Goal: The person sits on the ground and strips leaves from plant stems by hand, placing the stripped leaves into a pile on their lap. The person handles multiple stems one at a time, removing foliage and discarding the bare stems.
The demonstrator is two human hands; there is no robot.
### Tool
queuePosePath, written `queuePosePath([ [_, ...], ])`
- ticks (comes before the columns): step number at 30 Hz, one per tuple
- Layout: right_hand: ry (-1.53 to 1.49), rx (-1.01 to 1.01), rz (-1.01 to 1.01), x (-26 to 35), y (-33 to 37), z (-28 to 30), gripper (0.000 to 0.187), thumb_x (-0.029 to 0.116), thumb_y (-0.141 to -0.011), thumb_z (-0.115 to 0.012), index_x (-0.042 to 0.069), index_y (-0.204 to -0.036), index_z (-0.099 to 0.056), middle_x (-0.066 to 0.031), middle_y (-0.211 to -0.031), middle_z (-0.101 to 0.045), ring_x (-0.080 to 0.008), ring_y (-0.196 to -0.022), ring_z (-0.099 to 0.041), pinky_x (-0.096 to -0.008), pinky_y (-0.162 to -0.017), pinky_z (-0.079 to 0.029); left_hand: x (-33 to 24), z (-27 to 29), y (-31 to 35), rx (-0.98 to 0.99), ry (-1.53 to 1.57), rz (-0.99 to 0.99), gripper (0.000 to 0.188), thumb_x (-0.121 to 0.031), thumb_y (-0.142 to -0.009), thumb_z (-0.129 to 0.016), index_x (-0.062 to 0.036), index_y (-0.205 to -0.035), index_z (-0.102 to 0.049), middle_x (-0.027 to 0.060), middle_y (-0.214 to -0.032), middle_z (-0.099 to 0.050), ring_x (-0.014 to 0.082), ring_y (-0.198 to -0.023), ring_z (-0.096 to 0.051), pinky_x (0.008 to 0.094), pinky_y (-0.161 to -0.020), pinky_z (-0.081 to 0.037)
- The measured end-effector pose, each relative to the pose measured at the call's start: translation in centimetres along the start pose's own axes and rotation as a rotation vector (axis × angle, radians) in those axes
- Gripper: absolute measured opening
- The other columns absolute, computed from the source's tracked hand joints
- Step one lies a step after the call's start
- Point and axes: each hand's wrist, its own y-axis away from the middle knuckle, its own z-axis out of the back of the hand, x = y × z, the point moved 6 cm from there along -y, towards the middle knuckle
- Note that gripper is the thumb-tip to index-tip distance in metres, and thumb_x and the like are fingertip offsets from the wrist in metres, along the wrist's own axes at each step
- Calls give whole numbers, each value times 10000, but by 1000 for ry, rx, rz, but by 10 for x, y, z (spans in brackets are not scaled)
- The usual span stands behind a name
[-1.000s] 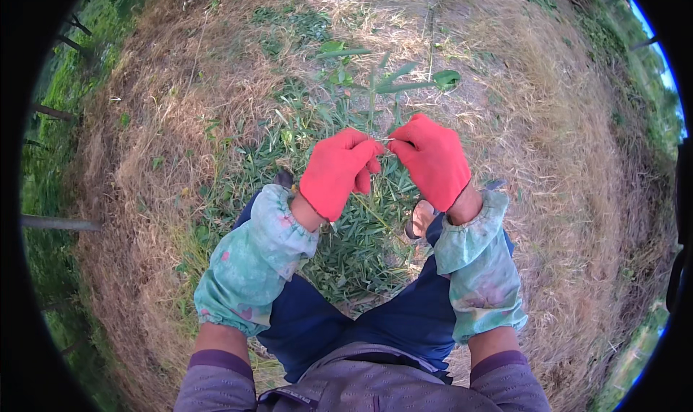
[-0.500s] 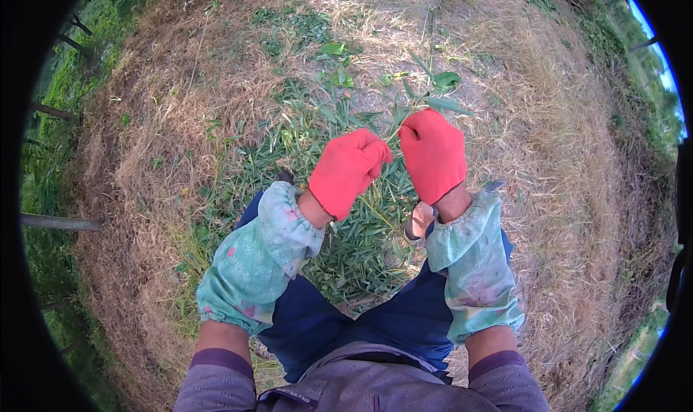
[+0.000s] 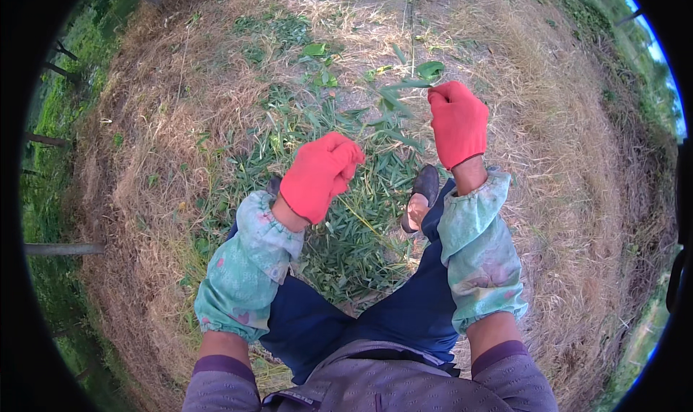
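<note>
Both my hands wear red gloves and are raised over a pile of cut green leaves between my feet. My left hand is closed, fingertips pinched toward the right; whatever it grips, if anything, is too small to make out. Farther out and to the right, my right hand is also closed. A sprig of narrow green leaves, smeared by motion, extends leftward from its fingertips. Its stem is hidden in the fingers. A thin yellowish stem shows just below my left hand, over the pile.
Dry straw-coloured grass covers the ground on both sides. Broad green leaves lie farther ahead. My dark shoe stands at the pile's right edge. Thin tree trunks and green growth border the left.
My hands have moved apart: the right one outward to the right and slightly away, the left one a little to the left. The leafy sprig, earlier between both hands, now trails left of the right hand.
</note>
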Motion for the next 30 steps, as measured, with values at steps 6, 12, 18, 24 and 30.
queuePosePath([
  [6,-191,287,-64,-6,16,1,251,226,-878,-695,34,-1037,-722,-145,-931,-726,-276,-691,-690,-367,-661,-540,-4,4,-4,43,101,-25,238,-217,-1002,-544,14,-962,-582,-6,-657,-507,56,-475,-364,217,-461,-302],
  [12,-506,644,-211,34,43,-27,274,159,-861,-688,-5,-1080,-702,-89,-868,-727,-129,-595,-656,-299,-576,-525,-5,-7,-2,41,-32,30,235,-234,-984,-568,-5,-939,-596,6,-659,-528,68,-456,-387,219,-444,-307],
  [18,-302,570,109,44,50,-30,149,133,-871,-676,23,-966,-707,-132,-877,-700,-275,-715,-692,-372,-633,-539,-10,-3,-6,-142,-254,-43,244,-249,-966,-574,-23,-884,-615,33,-682,-585,87,-475,-482,244,-421,-352],
  [24,-183,353,516,58,63,-33,82,105,-838,-698,79,-915,-688,-125,-837,-626,-361,-710,-637,-429,-618,-510,-7,6,-8,-188,-234,-125,257,-259,-975,-562,-38,-852,-608,26,-678,-580,87,-482,-482,245,-420,-351],
  [30,161,177,375,61,60,-35,63,124,-840,-676,80,-868,-641,-146,-858,-623,-391,-739,-643,-473,-632,-510,1,-14,-7,-84,39,-26,251,-281,-989,-567,-70,-862,-613,-10,-685,-554,65,-511,-441,222,-434,-303],
])
